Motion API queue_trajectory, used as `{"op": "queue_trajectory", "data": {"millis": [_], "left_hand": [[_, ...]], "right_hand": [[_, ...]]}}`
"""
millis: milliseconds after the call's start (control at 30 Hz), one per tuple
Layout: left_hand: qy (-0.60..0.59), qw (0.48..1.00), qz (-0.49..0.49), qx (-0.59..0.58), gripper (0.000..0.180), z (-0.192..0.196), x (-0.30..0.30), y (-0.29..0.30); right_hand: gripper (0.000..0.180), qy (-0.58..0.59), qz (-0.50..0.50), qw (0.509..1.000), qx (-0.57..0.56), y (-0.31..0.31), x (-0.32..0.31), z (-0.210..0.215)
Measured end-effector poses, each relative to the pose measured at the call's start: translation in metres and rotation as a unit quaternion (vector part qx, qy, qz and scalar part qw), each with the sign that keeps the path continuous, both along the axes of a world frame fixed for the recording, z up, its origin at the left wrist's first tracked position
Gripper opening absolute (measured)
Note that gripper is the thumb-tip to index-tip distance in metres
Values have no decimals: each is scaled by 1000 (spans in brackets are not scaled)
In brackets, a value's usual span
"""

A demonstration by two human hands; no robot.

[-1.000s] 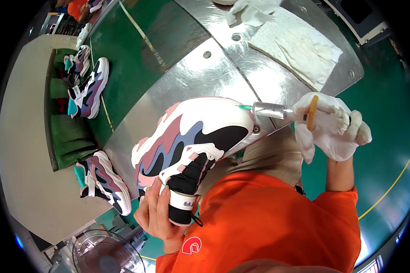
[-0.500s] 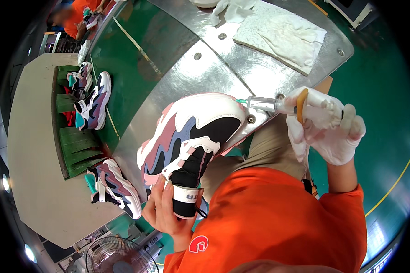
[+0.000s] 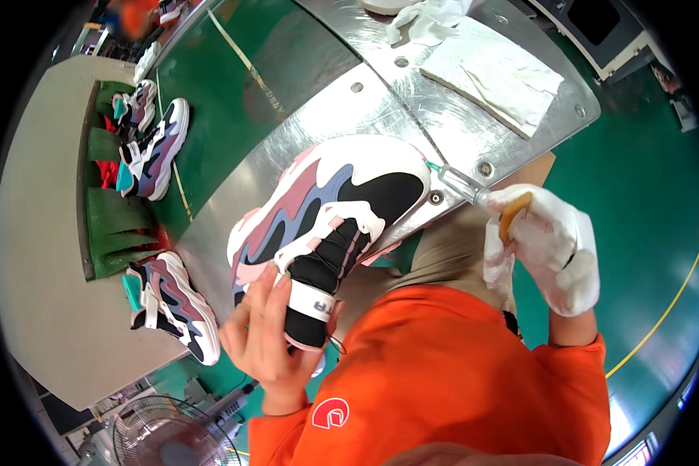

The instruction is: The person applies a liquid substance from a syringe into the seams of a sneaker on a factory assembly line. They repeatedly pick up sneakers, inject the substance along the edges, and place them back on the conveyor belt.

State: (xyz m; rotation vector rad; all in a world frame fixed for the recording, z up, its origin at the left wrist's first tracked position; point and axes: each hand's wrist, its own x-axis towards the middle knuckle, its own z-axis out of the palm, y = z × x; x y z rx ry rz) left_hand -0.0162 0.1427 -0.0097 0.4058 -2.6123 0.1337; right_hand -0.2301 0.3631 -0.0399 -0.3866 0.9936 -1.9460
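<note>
head: shoe [image 3: 330,203] over metal table [image 3: 330,113], green floor [image 3: 641,194]

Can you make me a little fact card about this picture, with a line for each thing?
Left hand: bare hand, holding the shoe near its heel
Right hand: white-gloved hand, holding the syringe
Shoe: colourful shoe, white, pink, blue and black
Syringe: clear syringe, green tip at the shoe's toe
Table: shiny metal table, with a white cloth beyond the shoe
Lower left: fan
</note>
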Motion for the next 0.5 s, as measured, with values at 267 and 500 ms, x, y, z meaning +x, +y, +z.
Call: {"op": "queue_trajectory", "data": {"millis": [267, 500], "left_hand": [[-14, 999, -10, 51, 64, 22, -26, -26], [-59, 990, -18, 128, 60, 41, -56, -48]], "right_hand": [[105, 58, -30, 996, -56, -6, 12, -44], [69, 346, -95, 905, -228, -35, 7, -104]]}}
